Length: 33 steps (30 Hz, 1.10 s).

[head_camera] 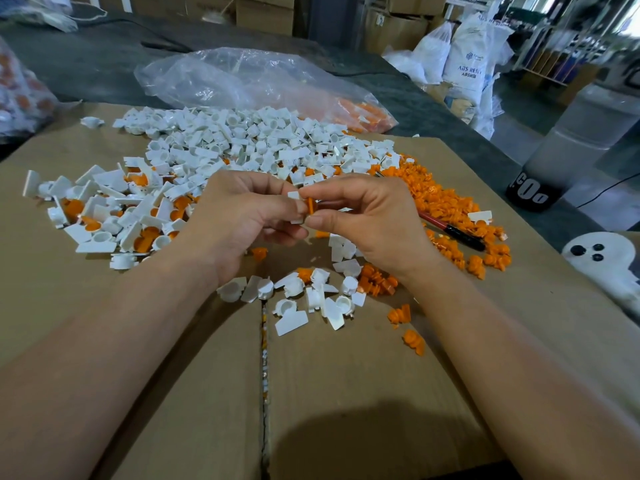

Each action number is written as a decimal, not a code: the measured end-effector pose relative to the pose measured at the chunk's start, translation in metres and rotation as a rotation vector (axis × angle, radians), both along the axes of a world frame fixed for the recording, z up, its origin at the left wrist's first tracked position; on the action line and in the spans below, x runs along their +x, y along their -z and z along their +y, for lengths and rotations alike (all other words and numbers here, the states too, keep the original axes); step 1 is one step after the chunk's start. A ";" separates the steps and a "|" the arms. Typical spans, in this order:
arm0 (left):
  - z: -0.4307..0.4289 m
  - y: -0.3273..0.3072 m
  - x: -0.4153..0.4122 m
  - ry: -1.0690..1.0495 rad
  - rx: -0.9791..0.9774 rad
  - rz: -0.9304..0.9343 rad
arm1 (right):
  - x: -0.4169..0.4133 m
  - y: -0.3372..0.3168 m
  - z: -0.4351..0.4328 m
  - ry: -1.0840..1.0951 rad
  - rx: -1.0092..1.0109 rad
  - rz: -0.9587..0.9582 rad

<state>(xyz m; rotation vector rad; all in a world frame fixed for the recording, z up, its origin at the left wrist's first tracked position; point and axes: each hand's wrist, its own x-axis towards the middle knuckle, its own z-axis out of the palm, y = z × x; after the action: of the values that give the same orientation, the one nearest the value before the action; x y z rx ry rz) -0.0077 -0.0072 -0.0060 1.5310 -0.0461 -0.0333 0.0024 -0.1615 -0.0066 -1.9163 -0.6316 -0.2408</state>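
My left hand [242, 216] grips a small white plastic part [296, 220], mostly hidden by its curled fingers. My right hand [367, 220] pinches a small orange plug [310, 205] between thumb and forefinger, right against the white part. Both hands meet above the cardboard sheet [173, 375]. A big heap of white parts [249, 140] lies behind the hands. To the left sits a pile of white parts with orange plugs fitted [114, 213]. A heap of loose orange plugs [446, 206] lies to the right.
A few white and orange pieces [311, 296] lie scattered under my wrists. A red and black pen [453, 230] rests among the orange plugs. A clear plastic bag [249, 84] with orange parts lies at the back. A white cloth with black dots [602, 258] is at the right edge.
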 end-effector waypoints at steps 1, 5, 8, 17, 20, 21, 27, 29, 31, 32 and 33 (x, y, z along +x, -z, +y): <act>0.000 0.000 0.000 0.000 0.001 0.000 | 0.001 0.000 0.000 0.001 -0.001 0.000; 0.000 0.000 0.000 -0.002 0.000 0.004 | 0.001 0.001 -0.001 -0.001 -0.028 0.005; 0.000 0.000 0.000 -0.009 0.001 0.007 | 0.000 0.000 0.000 -0.001 -0.048 0.024; 0.001 -0.001 0.001 -0.026 -0.067 0.016 | 0.010 -0.018 -0.034 0.289 -0.270 0.074; 0.002 -0.001 0.001 -0.023 -0.070 0.016 | 0.018 -0.024 -0.059 0.457 -0.478 0.154; 0.002 -0.001 0.001 -0.022 -0.069 0.015 | 0.020 -0.024 -0.067 0.489 -0.572 0.209; 0.001 0.001 0.002 -0.025 -0.067 0.008 | 0.022 -0.022 -0.079 0.489 -1.034 0.536; 0.001 0.002 0.003 -0.024 -0.068 0.004 | 0.024 -0.021 -0.078 0.495 -1.071 0.523; 0.001 0.002 0.003 -0.019 -0.072 0.000 | 0.025 -0.020 -0.079 0.498 -1.047 0.539; 0.001 0.003 0.003 -0.018 -0.074 -0.001 | 0.025 -0.019 -0.079 0.501 -1.041 0.549; 0.001 0.003 0.003 -0.019 -0.077 -0.002 | 0.026 -0.018 -0.080 0.509 -1.036 0.552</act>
<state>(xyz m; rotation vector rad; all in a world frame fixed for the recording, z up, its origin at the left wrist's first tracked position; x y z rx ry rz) -0.0048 -0.0058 -0.0089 1.4548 -0.0346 -0.0145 0.0281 -0.2411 0.0118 -2.9522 0.1956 0.3834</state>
